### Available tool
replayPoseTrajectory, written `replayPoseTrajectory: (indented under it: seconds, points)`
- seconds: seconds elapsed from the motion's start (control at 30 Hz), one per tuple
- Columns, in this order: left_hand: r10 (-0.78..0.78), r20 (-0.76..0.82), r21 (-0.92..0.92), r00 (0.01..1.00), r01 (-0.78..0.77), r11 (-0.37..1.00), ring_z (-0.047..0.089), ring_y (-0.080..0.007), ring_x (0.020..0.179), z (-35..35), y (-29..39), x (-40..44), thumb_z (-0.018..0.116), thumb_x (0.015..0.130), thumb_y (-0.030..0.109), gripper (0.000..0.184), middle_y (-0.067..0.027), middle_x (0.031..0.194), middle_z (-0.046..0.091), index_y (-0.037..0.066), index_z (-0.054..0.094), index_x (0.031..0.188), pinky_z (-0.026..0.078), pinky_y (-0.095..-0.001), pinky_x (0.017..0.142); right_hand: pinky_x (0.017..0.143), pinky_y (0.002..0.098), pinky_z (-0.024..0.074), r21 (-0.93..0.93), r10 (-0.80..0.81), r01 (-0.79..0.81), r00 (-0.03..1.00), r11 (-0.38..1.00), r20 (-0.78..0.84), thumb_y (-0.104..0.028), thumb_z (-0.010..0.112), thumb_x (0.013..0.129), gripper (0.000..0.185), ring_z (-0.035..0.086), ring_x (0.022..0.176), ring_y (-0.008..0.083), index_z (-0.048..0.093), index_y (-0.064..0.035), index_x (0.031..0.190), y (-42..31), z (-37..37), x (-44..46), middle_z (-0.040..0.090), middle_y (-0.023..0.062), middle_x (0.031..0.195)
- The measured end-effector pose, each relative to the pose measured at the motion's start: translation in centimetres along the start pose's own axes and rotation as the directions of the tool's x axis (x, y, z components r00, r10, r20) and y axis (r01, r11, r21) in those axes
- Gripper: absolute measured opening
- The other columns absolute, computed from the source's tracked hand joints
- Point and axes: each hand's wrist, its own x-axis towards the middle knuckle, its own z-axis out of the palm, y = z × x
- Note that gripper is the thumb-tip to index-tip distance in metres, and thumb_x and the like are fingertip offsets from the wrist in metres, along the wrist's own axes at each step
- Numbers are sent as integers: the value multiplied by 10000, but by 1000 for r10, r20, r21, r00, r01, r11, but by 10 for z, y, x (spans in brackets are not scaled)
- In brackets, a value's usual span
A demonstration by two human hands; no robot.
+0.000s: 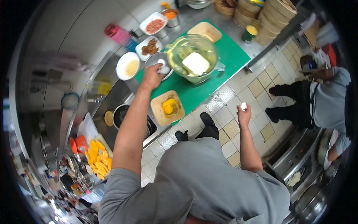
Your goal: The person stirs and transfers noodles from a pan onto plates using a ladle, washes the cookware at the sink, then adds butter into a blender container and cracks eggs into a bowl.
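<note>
My left hand (152,77) reaches into a metal bowl (170,74) of white eggs. Its fingers are closed around an egg (159,67), with another egg (165,70) beside it. Held out over the floor on the right, my right hand (244,115) grips a small white egg or piece of eggshell (244,106); which one I cannot tell. A beige tub (156,100) with cracked eggs, their yolks (169,107) showing, stands near the counter's front edge. Behind it, a clear blender jug (175,67) contains a white block or mass (195,64).
A green cutting board (235,59) lies under the jug. Sliced yellow fruit (97,158) is at left, beside the sink (106,99). Bamboo steamers (274,18) are stacked at the far right. A co-worker (328,99) stands near the stove (298,164).
</note>
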Motion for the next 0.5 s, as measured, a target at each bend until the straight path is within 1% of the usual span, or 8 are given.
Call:
replayPoseTrajectory:
  seconds: [0.07,0.13,0.17,0.23,0.33,0.4,0.43,0.5]
  points:
    - [-66,160,4,985,67,998,657,-391,1097,8,-12,25,739,868,194,332,-202,1205,704,96,713,1184,512,-452,983,768,361,570,-90,32,-46,987,995,-157,-197,852,809,531,703,871,232,611,-9,1242,79,9,45,717,126,1015]
    - [133,220,214,966,-181,960,692,-391,1046,26,-27,47,756,856,235,403,-201,1126,732,102,699,1232,542,-484,947,864,414,560,-215,159,-219,951,952,-265,-277,893,763,579,719,960,329,630,-9,1204,102,24,62,730,202,1094]
    - [-4,281,286,960,-80,955,670,-387,1112,26,-21,51,746,863,273,417,-198,1190,715,107,691,1242,534,-472,974,878,414,557,-245,105,-160,969,956,-223,-282,906,749,582,713,976,332,636,-3,1183,101,44,66,729,201,1092]
    - [-41,245,229,969,-17,973,660,-383,1136,33,-21,53,747,860,286,434,-191,1223,704,114,685,1253,534,-467,974,879,399,556,-99,125,-127,992,987,-29,-285,916,737,693,708,990,304,623,3,1294,122,110,91,734,188,1131]
    - [-113,211,119,971,90,989,636,-372,1188,48,-43,59,746,860,292,462,-171,1289,681,123,667,1284,530,-453,983,645,384,546,116,295,-385,840,916,455,-267,909,751,711,675,761,192,616,-5,1344,7,138,57,749,133,991]
    - [-45,174,2,984,45,999,630,-361,1203,50,-50,58,741,865,276,451,-164,1305,674,121,666,1282,524,-445,995,610,381,533,65,296,-359,849,931,438,-265,897,763,703,660,721,178,607,-11,1350,4,161,65,742,120,953]
    - [-100,164,-209,981,134,969,627,-359,1198,46,-40,56,754,847,246,454,-169,1324,661,98,670,1268,519,-433,994,575,378,521,9,292,-325,860,946,418,-263,885,774,694,645,682,164,597,-17,1356,3,167,66,735,106,915]
    - [11,119,-162,993,9,987,636,-362,1154,12,-3,46,770,827,224,458,-181,1297,664,84,674,1252,520,-430,975,603,374,528,33,307,-355,847,934,434,-247,866,781,681,651,706,172,581,-18,1355,11,156,68,728,103,908]
